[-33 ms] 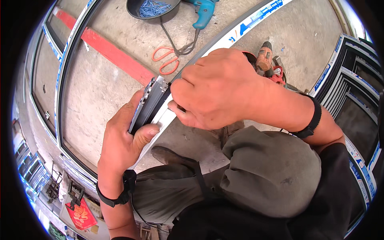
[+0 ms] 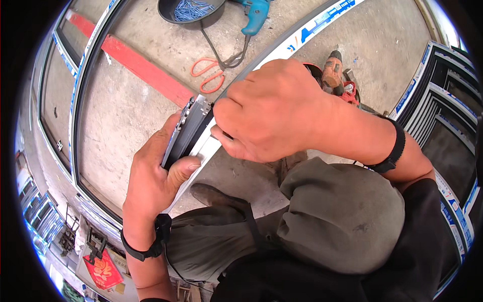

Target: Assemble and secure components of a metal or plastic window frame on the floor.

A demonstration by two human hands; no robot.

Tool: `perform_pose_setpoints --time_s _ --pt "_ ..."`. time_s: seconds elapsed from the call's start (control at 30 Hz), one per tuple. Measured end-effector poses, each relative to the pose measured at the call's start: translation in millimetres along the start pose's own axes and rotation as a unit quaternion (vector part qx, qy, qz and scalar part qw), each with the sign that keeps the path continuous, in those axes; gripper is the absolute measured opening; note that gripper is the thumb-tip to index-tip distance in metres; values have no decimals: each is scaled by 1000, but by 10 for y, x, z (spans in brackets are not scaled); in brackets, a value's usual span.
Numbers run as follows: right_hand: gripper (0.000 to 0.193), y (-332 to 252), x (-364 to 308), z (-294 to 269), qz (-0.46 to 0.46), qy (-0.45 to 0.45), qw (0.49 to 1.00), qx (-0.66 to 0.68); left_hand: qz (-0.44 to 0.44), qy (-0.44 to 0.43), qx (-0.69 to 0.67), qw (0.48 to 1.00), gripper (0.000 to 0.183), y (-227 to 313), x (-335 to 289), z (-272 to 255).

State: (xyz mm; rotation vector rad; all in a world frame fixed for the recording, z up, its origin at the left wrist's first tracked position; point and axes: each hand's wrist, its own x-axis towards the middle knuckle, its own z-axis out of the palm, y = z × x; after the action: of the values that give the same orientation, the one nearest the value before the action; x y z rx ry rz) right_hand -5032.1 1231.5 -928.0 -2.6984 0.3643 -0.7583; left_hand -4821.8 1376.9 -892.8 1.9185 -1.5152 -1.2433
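Observation:
A short dark grey metal profile with a notched, bright end lies against a long window-frame bar covered in white and blue film. My left hand is wrapped round the profile, its thumb along the near side and its fingers on the far side. Just right of the profile's notched end, my right hand is closed in a fist over the bar. Its curled fingers hide whatever it may hold; only a small dark gap shows between them.
Scissors with orange handles lie beyond my hands, near a teal corded power tool and a black bowl of blue screws. A red beam crosses the floor. An orange drill stands to the right. More frames lean at far right.

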Motion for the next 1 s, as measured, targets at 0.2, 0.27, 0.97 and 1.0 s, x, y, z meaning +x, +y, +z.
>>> perform_pose_setpoints --time_s 0.2,0.27,0.97,1.0 --pt "28 41 9 4 18 -45 998 32 -46 -32 34 998 82 41 13 -15" --pt "31 95 18 7 16 -8 1000 -3 -72 -12 20 997 82 146 78 -9" --pt "45 116 -121 -37 -8 53 994 92 -120 -12 -80 989 86 207 -114 21" --pt "45 123 -120 -41 -9 53 994 92 -120 -10 -81 989 86 212 -110 22"
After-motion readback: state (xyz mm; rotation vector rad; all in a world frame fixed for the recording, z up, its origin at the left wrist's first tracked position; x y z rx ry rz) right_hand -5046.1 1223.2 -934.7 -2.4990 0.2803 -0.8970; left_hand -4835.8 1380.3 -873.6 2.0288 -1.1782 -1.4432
